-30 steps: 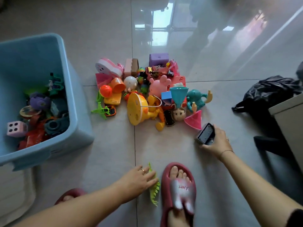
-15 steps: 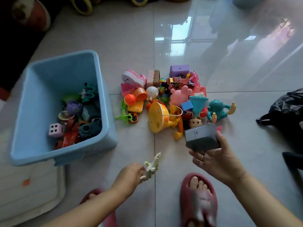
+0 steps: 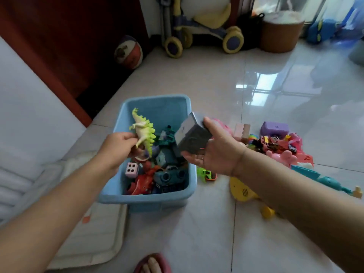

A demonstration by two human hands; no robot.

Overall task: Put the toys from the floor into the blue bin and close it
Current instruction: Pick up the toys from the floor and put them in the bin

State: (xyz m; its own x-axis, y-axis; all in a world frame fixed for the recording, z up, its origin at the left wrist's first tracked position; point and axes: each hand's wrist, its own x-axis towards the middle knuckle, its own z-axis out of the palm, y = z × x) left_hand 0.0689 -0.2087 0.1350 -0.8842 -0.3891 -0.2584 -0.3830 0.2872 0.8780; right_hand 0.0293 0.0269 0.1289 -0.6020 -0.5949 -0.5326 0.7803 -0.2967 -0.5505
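1. A shiny tiled floor [image 3: 197, 85] is seen. A ball [image 3: 129, 52], a ride-on toy [image 3: 202, 30] and a brown basket [image 3: 281, 34] are set along the far wall.
2. At the left, a white flat thing [image 3: 92, 239] with an orange spot is laid on the floor, just beside the bin's near corner.
3. The left hand [image 3: 118, 146] is closed round the lower end of a green and white dinosaur [image 3: 144, 131]. The dinosaur is held upright over the left part of the bin.
4. The blue bin [image 3: 157, 200] is stood on the floor in the middle, and its top is open. Many toys are piled inside, with a pink dice [image 3: 131, 170] near the left wall.
5. A foot in a red slipper [image 3: 152, 263] is seen at the bottom edge.
6. The right hand [image 3: 216, 154] is clamped on a grey box [image 3: 192, 134], with the thumb on the far side and the fingers below. The box is held tilted over the bin's right rim.
7. To the right, more toys are left on the floor. A small green car [image 3: 206, 173] is just beside the bin, a yellow toy [image 3: 242, 191] is partly hidden by the right arm, and a purple box [image 3: 274, 129] is at the far side of the pile.
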